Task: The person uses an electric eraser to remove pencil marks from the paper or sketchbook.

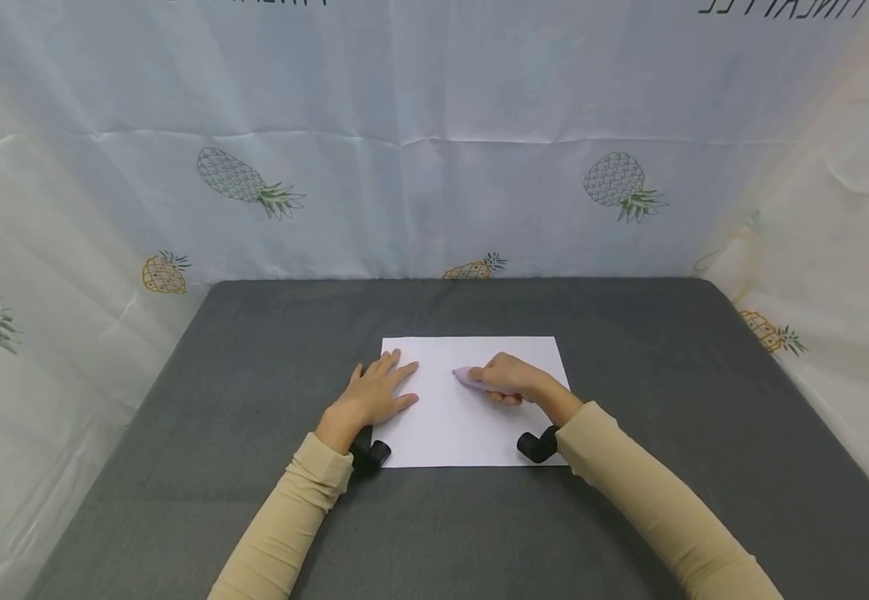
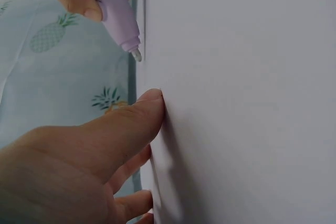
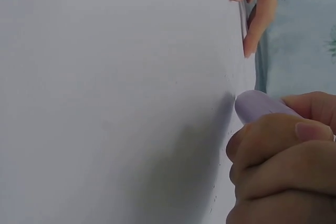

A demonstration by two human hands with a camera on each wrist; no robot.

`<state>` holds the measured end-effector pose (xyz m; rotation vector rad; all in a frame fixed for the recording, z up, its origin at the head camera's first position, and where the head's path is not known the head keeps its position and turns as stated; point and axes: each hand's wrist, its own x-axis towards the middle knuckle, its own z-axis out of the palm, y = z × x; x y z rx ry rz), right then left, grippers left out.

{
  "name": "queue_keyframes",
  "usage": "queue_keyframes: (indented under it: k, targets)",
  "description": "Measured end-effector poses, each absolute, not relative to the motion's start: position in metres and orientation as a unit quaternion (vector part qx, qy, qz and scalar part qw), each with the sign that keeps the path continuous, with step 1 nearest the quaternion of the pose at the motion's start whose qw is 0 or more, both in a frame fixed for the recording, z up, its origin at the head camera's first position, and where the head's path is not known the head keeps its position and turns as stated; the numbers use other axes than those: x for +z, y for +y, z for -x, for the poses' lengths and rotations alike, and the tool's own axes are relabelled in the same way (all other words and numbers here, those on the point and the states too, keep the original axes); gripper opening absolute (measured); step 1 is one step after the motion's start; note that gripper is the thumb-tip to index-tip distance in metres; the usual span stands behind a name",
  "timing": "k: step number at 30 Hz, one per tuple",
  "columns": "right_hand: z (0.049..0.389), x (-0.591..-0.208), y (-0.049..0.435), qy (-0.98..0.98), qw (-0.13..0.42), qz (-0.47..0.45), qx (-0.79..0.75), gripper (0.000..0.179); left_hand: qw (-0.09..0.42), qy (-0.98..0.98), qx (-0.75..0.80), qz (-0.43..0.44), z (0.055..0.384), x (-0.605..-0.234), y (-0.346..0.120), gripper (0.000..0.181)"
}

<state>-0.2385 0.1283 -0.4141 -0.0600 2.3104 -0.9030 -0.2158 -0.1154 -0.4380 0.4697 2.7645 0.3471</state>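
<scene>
A white sheet of paper lies on the dark grey table. My left hand rests on its left side with the fingers spread; in the left wrist view the thumb touches the paper. Over the middle of the sheet, my right hand grips a thick lavender pen-shaped tool. Its narrow grey tip points down and left at the paper; whether it touches cannot be told. The right wrist view shows curled fingers around the tool's rounded end.
Small dark specks dot the paper near the right hand. Black wrist-worn devices hang under both wrists. The grey table extends around the sheet. Pale curtains with pineapple prints hang behind and at the sides.
</scene>
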Motion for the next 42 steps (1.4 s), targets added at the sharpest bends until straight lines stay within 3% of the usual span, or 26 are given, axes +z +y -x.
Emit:
queue_keyframes:
  k: [42]
  targets:
    - [0.2377,-0.4162,0.1198,0.876,0.327,0.035,-0.353,0.046,0.157,0.966,0.116,-0.166,0.2148,-0.4374,-0.1151,0.060]
